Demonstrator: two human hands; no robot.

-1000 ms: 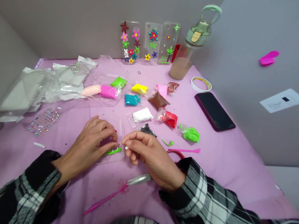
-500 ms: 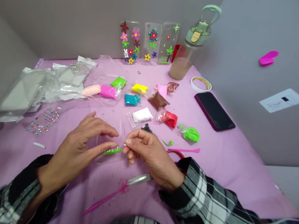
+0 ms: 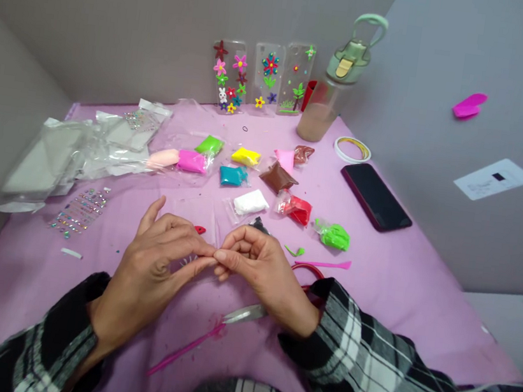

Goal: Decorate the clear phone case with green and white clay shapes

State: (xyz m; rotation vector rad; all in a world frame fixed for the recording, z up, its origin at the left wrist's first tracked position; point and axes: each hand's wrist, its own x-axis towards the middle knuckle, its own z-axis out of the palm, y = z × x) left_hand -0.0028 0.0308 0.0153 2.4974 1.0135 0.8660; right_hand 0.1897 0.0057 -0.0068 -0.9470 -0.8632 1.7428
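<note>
My left hand point(image 3: 156, 262) and my right hand point(image 3: 259, 266) meet fingertip to fingertip low over the pink tablecloth point(image 3: 399, 285). Both are closed in a pinch, and the left index finger sticks up. Whatever sits between the fingertips is too small to make out. Under the hands lies a clear phone case point(image 3: 192, 212) with a small red clay piece point(image 3: 200, 230) on it. A thin green clay scrap point(image 3: 293, 250) lies just right of my right hand. A pink-handled tool with a metal blade point(image 3: 225, 323) lies in front of my right wrist.
Small clay packets in several colours point(image 3: 251, 201) lie beyond the hands. Three decorated phone cases point(image 3: 262, 77) and a water bottle point(image 3: 330, 92) stand against the back wall. A black phone point(image 3: 376, 196), a tape ring point(image 3: 352, 148), a gem sticker sheet point(image 3: 79, 210) and plastic wrappers point(image 3: 69, 154) lie around.
My left hand has closed in and now pinches against my right fingertips. It now covers the green clay strip that showed below its fingers earlier.
</note>
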